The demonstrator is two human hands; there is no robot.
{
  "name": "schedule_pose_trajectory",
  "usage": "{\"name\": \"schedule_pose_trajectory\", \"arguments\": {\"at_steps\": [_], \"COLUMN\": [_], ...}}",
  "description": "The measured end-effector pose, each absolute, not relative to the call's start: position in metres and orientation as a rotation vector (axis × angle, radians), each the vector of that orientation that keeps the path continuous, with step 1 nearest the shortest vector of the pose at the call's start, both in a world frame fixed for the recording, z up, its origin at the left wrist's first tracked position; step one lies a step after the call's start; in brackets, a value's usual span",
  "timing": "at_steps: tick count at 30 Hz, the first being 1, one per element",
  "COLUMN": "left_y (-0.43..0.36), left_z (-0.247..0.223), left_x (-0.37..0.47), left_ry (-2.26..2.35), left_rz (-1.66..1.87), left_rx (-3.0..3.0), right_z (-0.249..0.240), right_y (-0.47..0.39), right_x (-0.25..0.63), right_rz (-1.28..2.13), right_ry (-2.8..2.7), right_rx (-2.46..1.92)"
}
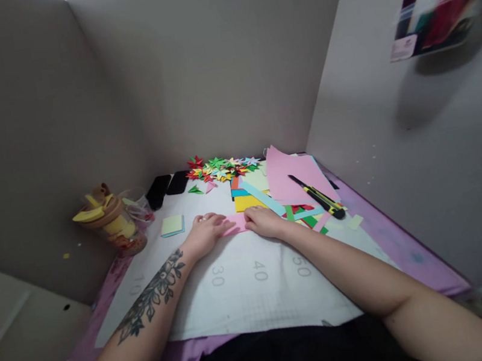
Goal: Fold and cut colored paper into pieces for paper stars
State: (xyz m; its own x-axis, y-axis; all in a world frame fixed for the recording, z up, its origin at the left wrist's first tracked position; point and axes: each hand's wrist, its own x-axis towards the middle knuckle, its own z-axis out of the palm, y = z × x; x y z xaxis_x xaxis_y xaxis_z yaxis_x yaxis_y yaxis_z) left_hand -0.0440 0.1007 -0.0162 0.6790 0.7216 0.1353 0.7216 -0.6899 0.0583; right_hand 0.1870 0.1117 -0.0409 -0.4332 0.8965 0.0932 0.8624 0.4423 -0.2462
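Note:
A strip of pink paper (238, 223) lies on the white mat between my two hands. My left hand (207, 233) rests at its left end, fingers stretched out and spread over the paper. At the other end, the fingers of my right hand (264, 221) are curled and closed on the strip, hiding part of it. A yellow sheet (247, 202) and a pale blue strip (266, 199) lie just beyond my right hand. Left of my left hand sits a small pad of pale green and blue notes (172, 225).
Folded paper stars (221, 169) are heaped at the back. Pink sheets (292, 175) bear a yellow-black utility knife (319, 197); coloured strips (304, 217) lie near it. Two phones (177, 182) and a lidded cup (113, 222) stand left. Grey partitions (213, 63) surround the table.

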Motion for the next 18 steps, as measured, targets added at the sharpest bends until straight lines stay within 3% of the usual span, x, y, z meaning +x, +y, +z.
{"name": "schedule_pose_trajectory", "arguments": {"at_steps": [7,18], "left_y": [0.104,0.103], "left_z": [-0.024,-0.015], "left_x": [-0.049,-0.038], "left_ry": [0.856,0.851], "left_rz": [0.220,-0.005], "left_rx": [3.123,3.238], "right_z": [-0.045,-0.050], "right_y": [0.115,0.120], "right_x": [0.190,0.191], "right_rz": [0.255,0.363], "right_ry": [-2.438,-2.383], "right_rx": [-1.463,-1.402]}}
